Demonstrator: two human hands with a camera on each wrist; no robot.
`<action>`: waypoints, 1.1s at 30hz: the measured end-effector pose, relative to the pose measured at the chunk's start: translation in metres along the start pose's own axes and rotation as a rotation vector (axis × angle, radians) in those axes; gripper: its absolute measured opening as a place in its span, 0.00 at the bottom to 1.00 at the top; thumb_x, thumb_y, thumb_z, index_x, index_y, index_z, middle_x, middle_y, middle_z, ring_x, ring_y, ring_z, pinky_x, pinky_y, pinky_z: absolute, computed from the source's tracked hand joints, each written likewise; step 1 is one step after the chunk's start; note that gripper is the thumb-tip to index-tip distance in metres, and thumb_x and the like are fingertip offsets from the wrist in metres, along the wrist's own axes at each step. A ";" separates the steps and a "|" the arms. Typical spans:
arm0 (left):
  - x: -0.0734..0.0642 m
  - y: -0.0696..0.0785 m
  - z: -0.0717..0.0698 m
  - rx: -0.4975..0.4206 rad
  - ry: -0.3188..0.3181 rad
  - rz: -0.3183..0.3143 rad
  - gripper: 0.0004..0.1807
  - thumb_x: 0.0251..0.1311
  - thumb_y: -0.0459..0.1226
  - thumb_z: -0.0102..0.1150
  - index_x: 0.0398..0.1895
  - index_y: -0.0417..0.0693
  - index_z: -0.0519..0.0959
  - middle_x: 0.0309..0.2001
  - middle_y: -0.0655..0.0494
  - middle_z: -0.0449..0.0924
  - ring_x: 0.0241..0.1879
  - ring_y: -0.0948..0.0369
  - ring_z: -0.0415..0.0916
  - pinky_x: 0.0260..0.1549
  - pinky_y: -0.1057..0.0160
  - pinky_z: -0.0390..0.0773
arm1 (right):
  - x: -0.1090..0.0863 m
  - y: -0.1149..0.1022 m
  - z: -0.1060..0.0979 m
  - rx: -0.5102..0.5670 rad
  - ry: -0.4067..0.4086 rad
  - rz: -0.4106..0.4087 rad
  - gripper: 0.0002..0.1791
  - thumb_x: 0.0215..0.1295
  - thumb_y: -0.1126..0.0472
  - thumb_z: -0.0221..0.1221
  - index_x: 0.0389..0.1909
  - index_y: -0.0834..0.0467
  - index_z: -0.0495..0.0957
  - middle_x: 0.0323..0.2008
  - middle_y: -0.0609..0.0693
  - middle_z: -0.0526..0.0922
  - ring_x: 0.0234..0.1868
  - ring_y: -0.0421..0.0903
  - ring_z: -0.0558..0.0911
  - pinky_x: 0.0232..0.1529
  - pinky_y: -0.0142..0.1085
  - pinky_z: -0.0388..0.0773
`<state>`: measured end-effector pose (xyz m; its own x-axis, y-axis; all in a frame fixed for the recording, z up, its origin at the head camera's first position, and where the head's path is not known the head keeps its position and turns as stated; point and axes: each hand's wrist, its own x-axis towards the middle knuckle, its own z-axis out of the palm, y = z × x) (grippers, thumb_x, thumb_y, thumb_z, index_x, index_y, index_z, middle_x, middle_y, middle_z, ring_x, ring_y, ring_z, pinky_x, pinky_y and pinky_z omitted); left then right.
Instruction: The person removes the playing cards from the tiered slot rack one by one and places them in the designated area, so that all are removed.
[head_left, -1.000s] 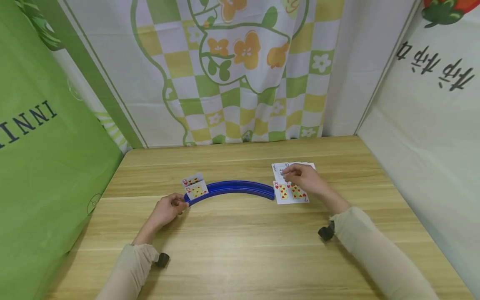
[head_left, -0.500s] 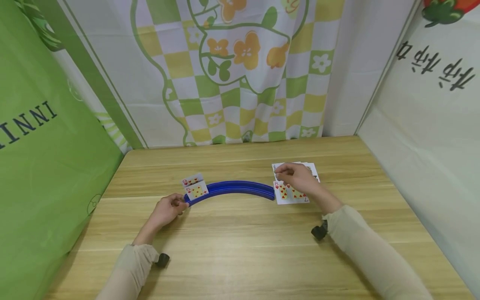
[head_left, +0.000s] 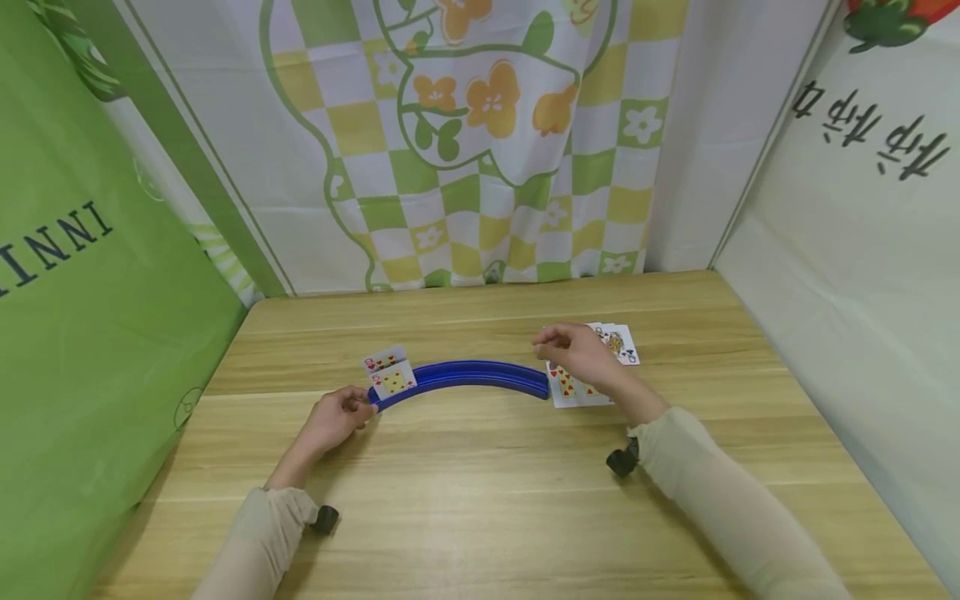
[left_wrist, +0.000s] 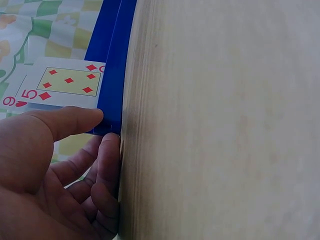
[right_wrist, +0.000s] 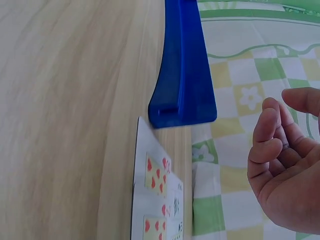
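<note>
A curved blue card holder lies on the table. My left hand grips its left end, thumb on the front face and fingers curled at the end. Near that end stand two playing cards in the holder, a five of diamonds before a nine of hearts. My right hand hovers by the holder's right end, over loose cards. Its fingers are loosely curled with a gap to the thumb and nothing between them. An eight of hearts lies below it, the neighbouring seven of hearts partly hidden.
Behind the heart cards, several more playing cards overlap, with a black-suit face card at the right. The wooden table meets a patterned curtain at the back and cloth walls at both sides. A small black camera hangs from each wrist.
My right hand has moved left across the loose cards towards the holder's right end, uncovering more of the face card. My left hand and the holder have stayed put.
</note>
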<state>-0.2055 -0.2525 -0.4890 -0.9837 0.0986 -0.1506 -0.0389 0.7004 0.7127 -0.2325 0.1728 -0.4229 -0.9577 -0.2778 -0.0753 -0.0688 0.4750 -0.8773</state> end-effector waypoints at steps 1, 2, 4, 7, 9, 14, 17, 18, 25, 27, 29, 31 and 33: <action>0.000 0.000 0.000 -0.004 -0.001 -0.001 0.20 0.64 0.40 0.63 0.53 0.36 0.77 0.41 0.44 0.85 0.32 0.61 0.80 0.33 0.64 0.77 | 0.001 -0.002 0.001 0.002 -0.002 -0.002 0.16 0.72 0.55 0.58 0.55 0.58 0.78 0.47 0.61 0.83 0.44 0.61 0.82 0.42 0.49 0.80; 0.000 0.000 0.000 -0.004 -0.003 0.002 0.20 0.64 0.40 0.63 0.54 0.36 0.77 0.41 0.44 0.85 0.32 0.61 0.80 0.33 0.64 0.77 | 0.001 -0.003 0.002 0.001 -0.004 -0.004 0.16 0.72 0.54 0.58 0.55 0.58 0.78 0.46 0.60 0.83 0.44 0.60 0.82 0.42 0.48 0.80; 0.001 0.000 -0.001 -0.009 0.000 -0.004 0.20 0.64 0.40 0.63 0.54 0.36 0.77 0.41 0.44 0.85 0.32 0.61 0.80 0.32 0.64 0.77 | 0.003 -0.006 0.004 -0.007 -0.008 -0.010 0.17 0.72 0.53 0.58 0.55 0.57 0.78 0.47 0.60 0.83 0.43 0.58 0.82 0.41 0.46 0.80; 0.001 0.000 -0.001 -0.014 -0.002 0.000 0.20 0.64 0.39 0.63 0.54 0.35 0.77 0.41 0.43 0.85 0.31 0.60 0.80 0.32 0.63 0.77 | 0.004 -0.010 0.008 0.001 -0.014 -0.016 0.17 0.72 0.52 0.58 0.55 0.56 0.78 0.47 0.59 0.83 0.44 0.58 0.82 0.44 0.50 0.80; 0.001 0.001 -0.001 -0.017 -0.002 0.000 0.20 0.64 0.39 0.63 0.54 0.35 0.77 0.41 0.43 0.85 0.31 0.60 0.80 0.32 0.63 0.77 | 0.006 -0.011 0.010 0.018 -0.020 -0.019 0.16 0.72 0.52 0.58 0.55 0.56 0.78 0.47 0.60 0.83 0.45 0.60 0.82 0.45 0.52 0.80; 0.001 0.000 -0.001 -0.011 -0.005 -0.001 0.20 0.64 0.40 0.63 0.54 0.36 0.77 0.41 0.44 0.85 0.31 0.61 0.80 0.32 0.65 0.77 | 0.008 -0.015 0.016 0.035 -0.025 -0.035 0.15 0.71 0.55 0.58 0.54 0.57 0.79 0.46 0.60 0.83 0.42 0.57 0.82 0.40 0.47 0.81; 0.001 0.000 0.000 -0.004 -0.006 0.002 0.20 0.64 0.40 0.63 0.54 0.36 0.77 0.40 0.44 0.85 0.31 0.62 0.79 0.31 0.65 0.76 | 0.010 -0.016 0.019 0.032 -0.020 -0.043 0.14 0.71 0.55 0.59 0.53 0.57 0.80 0.44 0.59 0.84 0.40 0.54 0.83 0.39 0.42 0.82; 0.001 0.000 0.000 -0.003 -0.005 0.001 0.20 0.64 0.40 0.63 0.54 0.36 0.77 0.40 0.44 0.85 0.31 0.62 0.79 0.32 0.65 0.76 | 0.010 -0.017 0.020 0.034 -0.018 -0.043 0.14 0.71 0.56 0.59 0.52 0.57 0.80 0.44 0.58 0.84 0.40 0.54 0.83 0.41 0.41 0.82; 0.001 -0.002 0.000 -0.003 -0.003 0.002 0.19 0.64 0.40 0.63 0.53 0.37 0.77 0.40 0.46 0.84 0.30 0.62 0.79 0.32 0.64 0.76 | 0.014 -0.019 0.027 0.064 -0.022 -0.050 0.15 0.70 0.57 0.60 0.52 0.60 0.80 0.42 0.56 0.84 0.40 0.57 0.83 0.43 0.46 0.82; 0.001 -0.003 0.000 -0.001 -0.006 0.007 0.20 0.64 0.40 0.62 0.54 0.36 0.77 0.40 0.46 0.84 0.30 0.62 0.79 0.32 0.63 0.76 | 0.015 -0.020 0.030 0.064 -0.023 -0.050 0.15 0.70 0.57 0.60 0.52 0.60 0.80 0.42 0.57 0.84 0.39 0.57 0.83 0.42 0.47 0.82; 0.001 -0.004 0.000 0.000 -0.006 0.008 0.19 0.64 0.40 0.62 0.53 0.36 0.77 0.40 0.46 0.84 0.30 0.61 0.79 0.32 0.63 0.76 | 0.015 -0.022 0.032 0.057 -0.021 -0.047 0.15 0.70 0.56 0.60 0.52 0.59 0.80 0.42 0.57 0.84 0.39 0.58 0.83 0.42 0.49 0.81; 0.001 -0.005 0.000 0.004 -0.006 0.009 0.19 0.64 0.40 0.62 0.53 0.37 0.77 0.40 0.46 0.84 0.30 0.61 0.79 0.32 0.62 0.76 | 0.015 -0.024 0.034 0.049 -0.022 -0.045 0.15 0.70 0.55 0.59 0.52 0.58 0.80 0.42 0.57 0.84 0.39 0.58 0.83 0.43 0.50 0.80; 0.001 -0.005 0.000 0.006 -0.005 0.010 0.19 0.64 0.40 0.62 0.53 0.37 0.77 0.39 0.46 0.84 0.30 0.62 0.79 0.32 0.62 0.76 | 0.016 -0.026 0.036 0.046 -0.027 -0.040 0.15 0.70 0.54 0.59 0.52 0.57 0.80 0.43 0.56 0.85 0.41 0.59 0.84 0.45 0.51 0.80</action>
<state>-0.2067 -0.2556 -0.4927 -0.9830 0.1091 -0.1474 -0.0283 0.7037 0.7099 -0.2362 0.1262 -0.4185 -0.9465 -0.3183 -0.0524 -0.0928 0.4242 -0.9008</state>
